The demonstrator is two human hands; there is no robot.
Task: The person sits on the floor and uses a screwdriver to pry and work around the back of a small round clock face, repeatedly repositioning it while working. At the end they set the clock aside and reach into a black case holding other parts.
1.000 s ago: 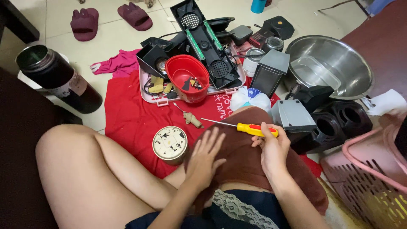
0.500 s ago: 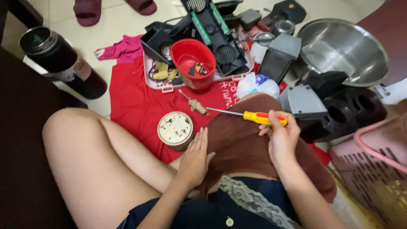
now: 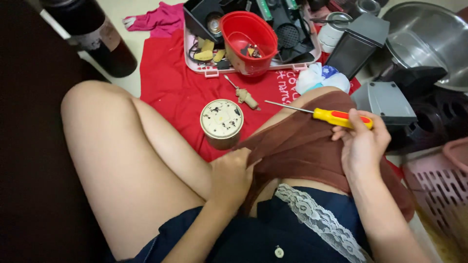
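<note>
While the dark flask [image 3: 92, 36] stands at eleven o'clock on the floor, the round tin [image 3: 222, 122] sits on the red cloth [image 3: 170, 92] just past the knee. Left hand [image 3: 233, 178] is clenched, pinching the edge of the brown cloth [image 3: 302, 146] on the lap. At twelve o'clock, a red bowl [image 3: 248, 41]. Right hand [image 3: 363, 146] grips the yellow screwdriver [image 3: 336, 117], shaft pointing to ten o'clock. At three o'clock, a pink basket [image 3: 438, 185].

Glossy plastic-handled screwdriver [image 3: 336, 117], soft matt brown cloth [image 3: 302, 151], red plastic bowl [image 3: 248, 41]
</note>
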